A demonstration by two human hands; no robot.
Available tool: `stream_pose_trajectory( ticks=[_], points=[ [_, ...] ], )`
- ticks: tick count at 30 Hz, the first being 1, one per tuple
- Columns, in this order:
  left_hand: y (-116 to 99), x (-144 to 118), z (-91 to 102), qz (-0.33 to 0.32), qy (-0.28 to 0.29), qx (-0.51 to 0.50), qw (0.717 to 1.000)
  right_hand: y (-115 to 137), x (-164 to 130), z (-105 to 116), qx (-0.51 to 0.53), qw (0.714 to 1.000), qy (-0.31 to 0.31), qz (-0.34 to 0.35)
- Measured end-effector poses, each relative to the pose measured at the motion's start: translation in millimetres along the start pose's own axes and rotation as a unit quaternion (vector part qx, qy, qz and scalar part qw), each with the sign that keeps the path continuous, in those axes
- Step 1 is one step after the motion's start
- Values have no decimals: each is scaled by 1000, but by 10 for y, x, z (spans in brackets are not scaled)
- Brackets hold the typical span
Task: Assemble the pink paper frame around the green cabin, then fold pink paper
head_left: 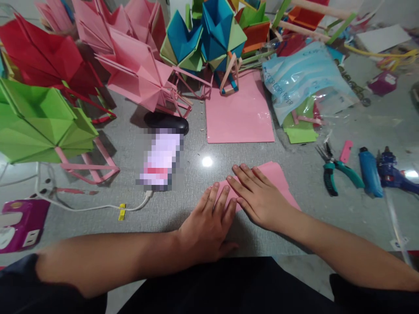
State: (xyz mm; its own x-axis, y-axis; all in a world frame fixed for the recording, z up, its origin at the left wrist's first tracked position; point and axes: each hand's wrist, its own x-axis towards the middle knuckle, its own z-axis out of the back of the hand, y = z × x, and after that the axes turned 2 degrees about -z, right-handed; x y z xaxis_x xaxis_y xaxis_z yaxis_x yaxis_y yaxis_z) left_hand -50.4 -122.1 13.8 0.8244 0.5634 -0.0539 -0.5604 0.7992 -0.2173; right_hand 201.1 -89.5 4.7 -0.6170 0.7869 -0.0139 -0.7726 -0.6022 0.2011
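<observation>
A folded sheet of pink paper [276, 176] lies on the grey table at the near middle, partly hidden under both hands. My left hand [209, 222] rests on its left end, fingers stretched out and slightly apart. Beside it my right hand [257, 196] lies flat over the middle of the paper, with its fingers extended to the upper left. The fingertips of the two hands are close together. Farther back lies a stack of larger pink paper [240, 113].
Folded paper pieces in pink [140, 65], red [49, 61] and green [36, 122] stand at left and back. A phone [162, 159] has a white cable. Pliers [332, 165], a blue tube [369, 172] and a glue gun [393, 168] lie right, below a plastic paper bag [304, 83].
</observation>
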Motion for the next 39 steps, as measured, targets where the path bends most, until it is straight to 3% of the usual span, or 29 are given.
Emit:
stream_pose_trajectory(
  ticks=[17, 25, 33, 39],
  points=[
    [54, 5, 44, -17, -4, 21, 1000, -55, -10, 0, 3, 1000, 14, -28],
    [50, 13, 98, -13, 15, 32, 999, -147, -48, 66, -25, 994, 46, -99],
    [58, 19, 9, -8, 22, 29, 999, -247, -55, 99, -42, 978, 55, -197],
    [113, 55, 7, -2, -2, 33, 999, -235, -29, 112, -39, 974, 56, -215]
  ],
)
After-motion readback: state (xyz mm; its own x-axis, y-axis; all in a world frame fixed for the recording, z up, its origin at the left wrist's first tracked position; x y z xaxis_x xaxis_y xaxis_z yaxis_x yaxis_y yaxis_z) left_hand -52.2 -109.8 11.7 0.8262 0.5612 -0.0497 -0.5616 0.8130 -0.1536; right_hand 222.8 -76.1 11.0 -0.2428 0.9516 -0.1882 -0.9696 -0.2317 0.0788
